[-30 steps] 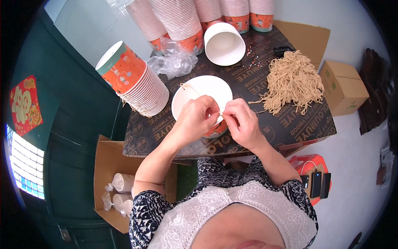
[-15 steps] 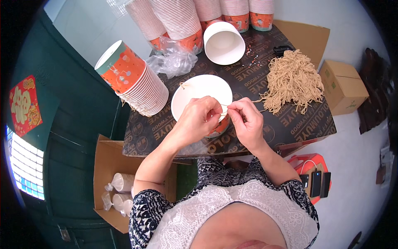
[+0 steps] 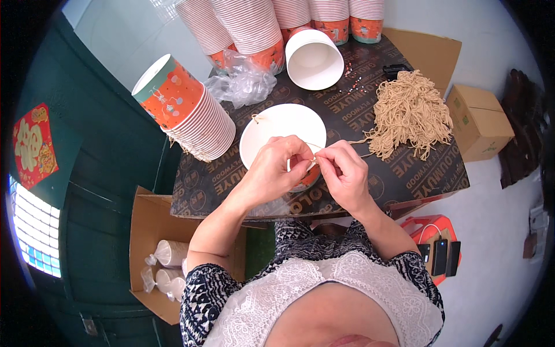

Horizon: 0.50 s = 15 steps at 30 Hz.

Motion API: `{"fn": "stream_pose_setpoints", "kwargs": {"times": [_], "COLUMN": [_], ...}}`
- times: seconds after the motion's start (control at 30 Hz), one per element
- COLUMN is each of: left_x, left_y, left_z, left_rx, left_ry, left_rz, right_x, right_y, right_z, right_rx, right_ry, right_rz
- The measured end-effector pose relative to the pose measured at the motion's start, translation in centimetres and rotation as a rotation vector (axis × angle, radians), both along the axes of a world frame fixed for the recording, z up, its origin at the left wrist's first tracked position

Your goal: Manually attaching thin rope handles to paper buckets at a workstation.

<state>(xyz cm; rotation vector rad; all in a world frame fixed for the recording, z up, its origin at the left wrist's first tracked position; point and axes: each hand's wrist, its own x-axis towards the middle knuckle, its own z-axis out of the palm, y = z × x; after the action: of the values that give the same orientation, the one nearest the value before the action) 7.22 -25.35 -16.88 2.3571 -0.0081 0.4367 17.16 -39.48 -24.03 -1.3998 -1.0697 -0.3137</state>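
A white-lined paper bucket (image 3: 283, 124) with an orange outside stands near the table's front edge, its mouth facing up. At its near rim my left hand (image 3: 277, 165) and my right hand (image 3: 345, 173) almost meet. Both are closed, thumb against finger, pinching a thin tan string (image 3: 314, 157). How the string runs between the fingertips is partly hidden. On the bucket's far-left rim sits a small tied loop of the same string (image 3: 256, 118). A heap of tan strings (image 3: 410, 115) lies to the right of my right hand.
A leaning stack of orange buckets (image 3: 191, 110) stands at the left, and taller stacks (image 3: 248, 34) line the back. One bucket (image 3: 314, 61) lies on its side beside scattered beads (image 3: 355, 84). Crumpled clear plastic (image 3: 243, 81) is near the back left. A cardboard box (image 3: 153, 231) sits below the table.
My fingertips have drawn slightly closer together at the string, and a small loop or knot now shows between them. The bucket has barely moved.
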Motion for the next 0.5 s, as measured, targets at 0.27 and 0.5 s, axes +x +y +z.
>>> {"fn": "stream_pose_setpoints", "kwargs": {"times": [0.27,0.5], "left_x": [0.5,0.5], "left_y": [0.0,-0.7], "left_z": [-0.3,0.0], "left_rx": [-0.030,-0.111], "left_ry": [-0.030,-0.021], "left_rz": [0.013,0.071], "right_x": [-0.6,-0.4], "right_y": [-0.2,-0.4], "right_z": [0.3,-1.0], "right_rx": [0.017,0.001], "right_ry": [0.074,0.517], "right_rz": [0.048,0.303]}}
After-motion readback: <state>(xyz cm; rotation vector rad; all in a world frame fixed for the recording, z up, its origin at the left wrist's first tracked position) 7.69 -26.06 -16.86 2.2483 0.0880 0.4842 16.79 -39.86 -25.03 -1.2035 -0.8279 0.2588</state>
